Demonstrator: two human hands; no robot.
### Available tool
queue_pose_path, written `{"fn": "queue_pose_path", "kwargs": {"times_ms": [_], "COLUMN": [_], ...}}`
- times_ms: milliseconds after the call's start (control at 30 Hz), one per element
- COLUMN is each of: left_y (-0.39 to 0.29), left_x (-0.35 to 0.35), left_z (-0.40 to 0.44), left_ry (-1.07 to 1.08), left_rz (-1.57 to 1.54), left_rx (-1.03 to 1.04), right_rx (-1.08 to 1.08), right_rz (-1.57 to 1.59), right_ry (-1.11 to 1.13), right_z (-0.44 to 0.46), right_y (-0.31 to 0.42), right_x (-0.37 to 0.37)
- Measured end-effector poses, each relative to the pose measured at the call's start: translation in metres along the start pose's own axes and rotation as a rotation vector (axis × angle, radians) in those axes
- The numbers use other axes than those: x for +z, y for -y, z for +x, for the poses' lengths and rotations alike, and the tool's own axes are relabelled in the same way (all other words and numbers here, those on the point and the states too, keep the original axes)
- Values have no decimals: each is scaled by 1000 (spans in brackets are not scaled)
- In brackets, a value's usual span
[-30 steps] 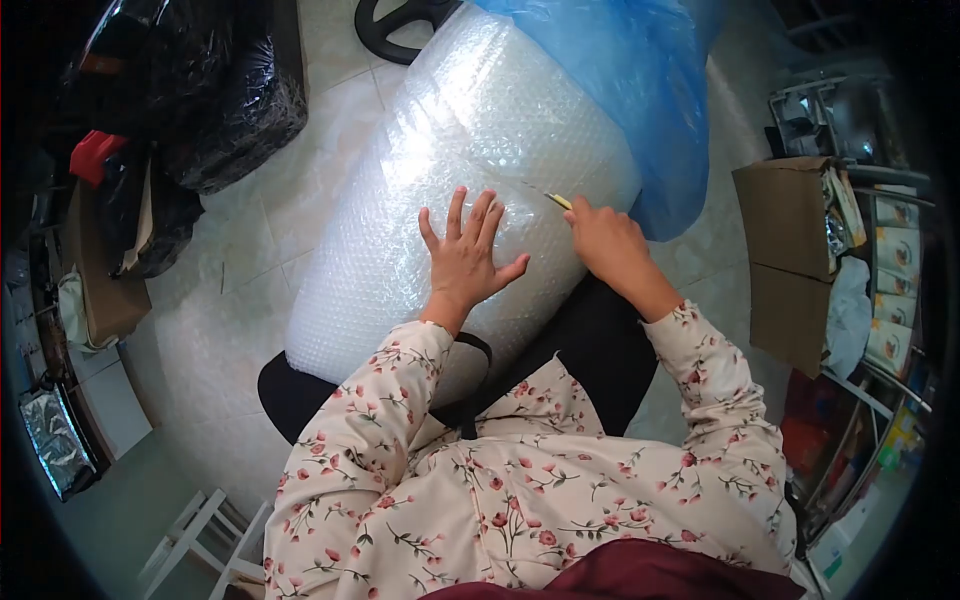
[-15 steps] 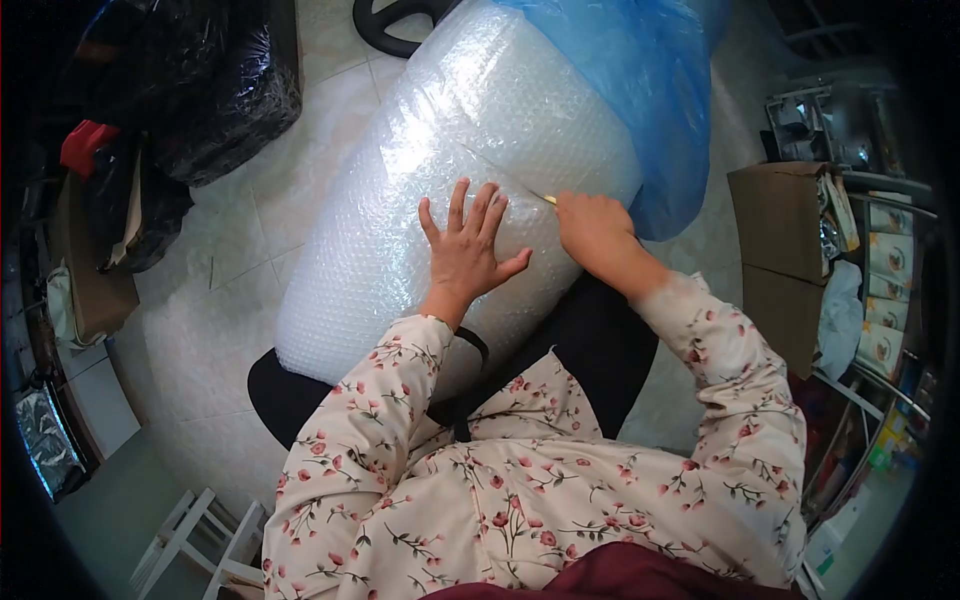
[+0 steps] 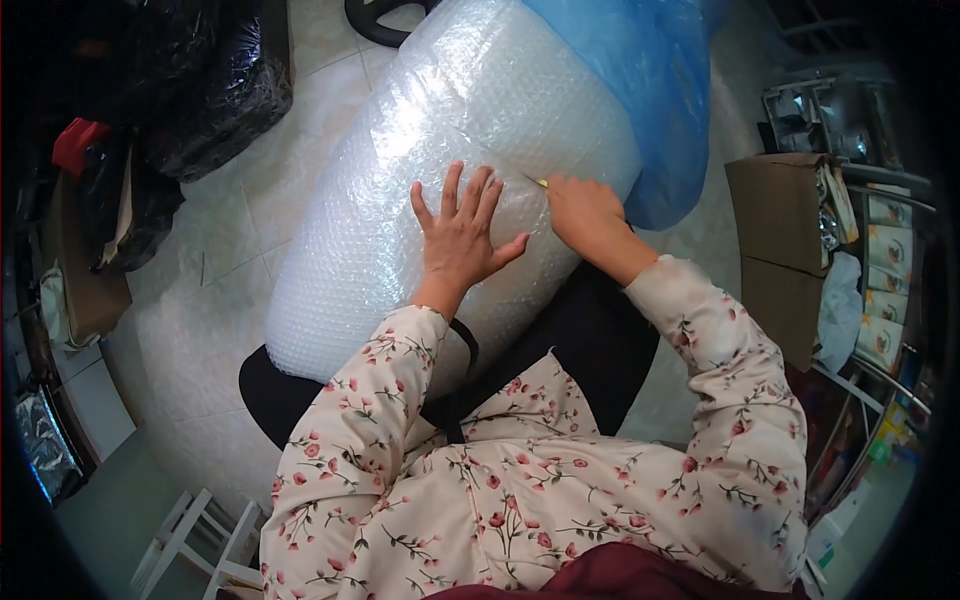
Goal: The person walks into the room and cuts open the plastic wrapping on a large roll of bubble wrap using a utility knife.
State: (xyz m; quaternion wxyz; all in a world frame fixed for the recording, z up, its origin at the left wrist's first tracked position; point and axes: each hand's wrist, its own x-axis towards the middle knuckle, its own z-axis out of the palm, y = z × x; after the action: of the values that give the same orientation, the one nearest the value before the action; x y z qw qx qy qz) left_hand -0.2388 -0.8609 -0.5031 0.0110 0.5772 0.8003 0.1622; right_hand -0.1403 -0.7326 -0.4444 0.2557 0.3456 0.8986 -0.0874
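Observation:
A large roll of clear bubble wrap [image 3: 370,240] leans across my lap, its far right side under a blue plastic bag [image 3: 660,110]. My left hand [image 3: 463,232] lies flat on the wrap with fingers spread. Just right of it, my right hand [image 3: 588,222] is closed around a slim yellow cutter [image 3: 541,183], and only its front end shows. The cutter's tip meets the wrap, where a thin line runs up and left from it. Most of the cutter is hidden inside my fist.
Black plastic-wrapped bundles [image 3: 220,90] stand on the tiled floor at upper left. A cardboard box [image 3: 780,215] and a shelf with small packets [image 3: 885,270] are on the right. A white slatted rack [image 3: 185,540] sits at lower left, and a black ring-shaped object [image 3: 375,30] is at the top.
My right hand with the cutter has shifted slightly up and left along the wrap. My left hand stays spread on the wrap; the whole view has shifted a little.

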Motion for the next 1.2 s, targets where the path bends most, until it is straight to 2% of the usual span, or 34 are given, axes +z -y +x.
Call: {"fn": "queue_pose_path", "kwargs": {"times_ms": [167,667,833,967,1067,1200], "left_y": [0,-2,-1,-1,1,-1], "left_x": [-4,-3,-4,-4,-5,-3], "left_z": [0,-1,-2,1,-1,0], "left_ry": [3,-8,-15,-3,10,2], "left_rz": [-3,13,10,5,-3,16], "left_rx": [2,20,26,24,17,20], "right_rx": [7,23,67,20,67,72], "right_rz": [-13,42,-7,-3,2,-4], "right_ry": [38,-80,-8,-78,23,-20], "right_z": [-18,-18,-34,-23,-40,-27], "right_y": [-6,-6,-12,-12,-14,-11], "right_x": [-16,6,1,11,-2,14]}}
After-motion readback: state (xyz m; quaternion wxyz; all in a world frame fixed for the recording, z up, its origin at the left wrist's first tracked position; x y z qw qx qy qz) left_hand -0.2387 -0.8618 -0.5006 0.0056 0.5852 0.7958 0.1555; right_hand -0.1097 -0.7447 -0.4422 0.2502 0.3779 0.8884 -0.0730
